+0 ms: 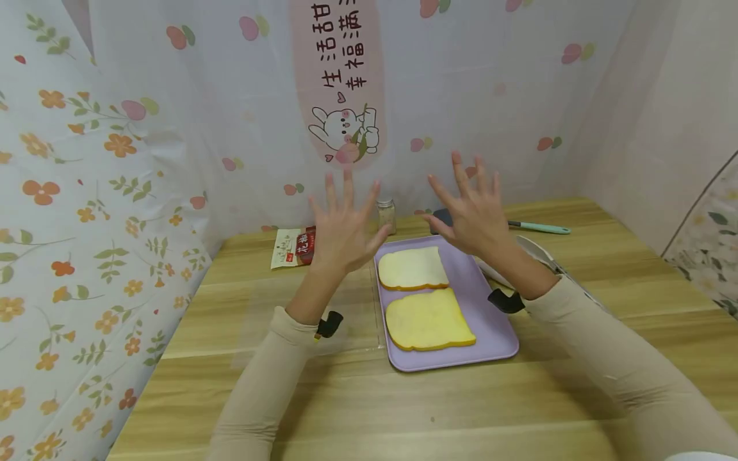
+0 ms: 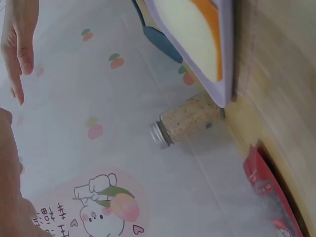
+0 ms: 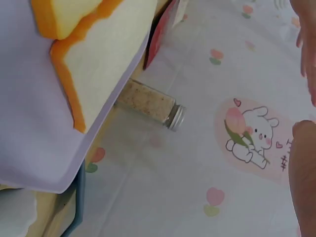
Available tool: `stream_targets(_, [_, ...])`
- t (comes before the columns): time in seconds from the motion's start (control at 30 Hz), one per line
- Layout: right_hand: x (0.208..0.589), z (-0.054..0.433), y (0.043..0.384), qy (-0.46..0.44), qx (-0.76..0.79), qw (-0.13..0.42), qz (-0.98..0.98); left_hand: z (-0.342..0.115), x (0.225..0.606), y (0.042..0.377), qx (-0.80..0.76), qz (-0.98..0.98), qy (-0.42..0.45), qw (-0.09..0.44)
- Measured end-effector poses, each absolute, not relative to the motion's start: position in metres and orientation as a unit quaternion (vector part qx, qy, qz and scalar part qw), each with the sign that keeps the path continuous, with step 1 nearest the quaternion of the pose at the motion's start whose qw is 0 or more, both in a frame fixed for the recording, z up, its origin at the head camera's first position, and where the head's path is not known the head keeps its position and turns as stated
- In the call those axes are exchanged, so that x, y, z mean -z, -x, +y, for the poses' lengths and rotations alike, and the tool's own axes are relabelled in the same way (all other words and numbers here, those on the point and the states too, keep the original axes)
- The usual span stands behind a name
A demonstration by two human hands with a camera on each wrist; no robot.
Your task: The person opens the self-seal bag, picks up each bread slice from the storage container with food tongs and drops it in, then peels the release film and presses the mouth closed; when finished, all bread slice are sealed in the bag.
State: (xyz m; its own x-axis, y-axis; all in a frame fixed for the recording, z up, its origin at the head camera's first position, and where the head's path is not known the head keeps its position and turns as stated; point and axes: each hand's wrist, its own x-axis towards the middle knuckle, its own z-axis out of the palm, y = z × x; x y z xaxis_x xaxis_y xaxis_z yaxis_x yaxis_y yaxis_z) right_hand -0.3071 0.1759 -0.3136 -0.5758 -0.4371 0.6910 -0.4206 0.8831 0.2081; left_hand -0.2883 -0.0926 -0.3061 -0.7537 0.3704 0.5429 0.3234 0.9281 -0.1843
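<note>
Both hands are raised above the table with fingers spread, holding nothing. My left hand is nearest the red and white seasoning packet and the glass jar, partly covering the packet. Over the right side of the lilac tray is my right hand. Two bread slices lie flat on the tray, a paler slice behind a yellower slice. In the right wrist view, the jar has a silver lid and grainy beige contents.
A clear flat sheet lies left of the tray. Behind the right forearm are a spatula with a teal handle and a metal utensil, partly hidden. A patterned curtain hangs behind the table. A white rim shows at the bottom right.
</note>
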Motion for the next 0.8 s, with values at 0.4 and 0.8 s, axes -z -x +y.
stream_targets(0.4, [0.319,0.197,0.28,-0.243,-0.032,0.305,-0.92,-0.139,0.317,0.253,0.092,-0.967,0.229,0.067])
stream_targets(0.8, [0.343,0.18,0.259,-0.302,-0.083,0.198,-0.929,-0.17,0.348,0.253,0.123,-0.947,0.295,-0.032])
